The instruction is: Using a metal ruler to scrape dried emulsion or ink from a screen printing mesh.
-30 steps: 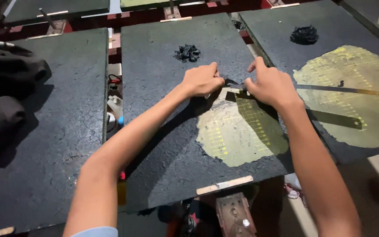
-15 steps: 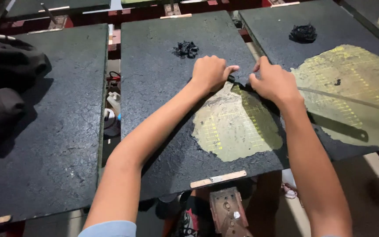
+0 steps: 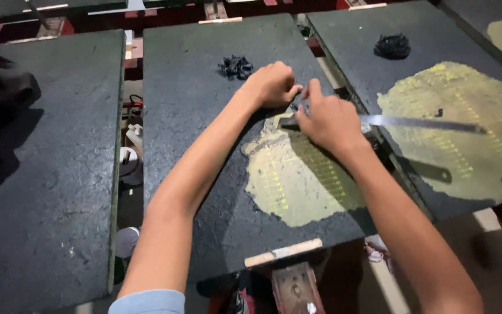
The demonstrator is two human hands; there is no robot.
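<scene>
My left hand (image 3: 271,85) and right hand (image 3: 327,121) meet on the middle board (image 3: 204,174); scrap pile (image 3: 236,67) behind them, metal blade (image 3: 419,122) reaching right over the neighbouring board (image 3: 437,70).

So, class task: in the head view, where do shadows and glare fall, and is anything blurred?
Head view: the metal blade glints and casts a dark shadow on the right board; the right hand shades the yellow patch; the left edge is dim; the hands are slightly soft.

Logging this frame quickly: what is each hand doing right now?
Left hand: closed, pinching the black coating at the scraped patch's edge.
Right hand: closed on the long metal blade.
</scene>
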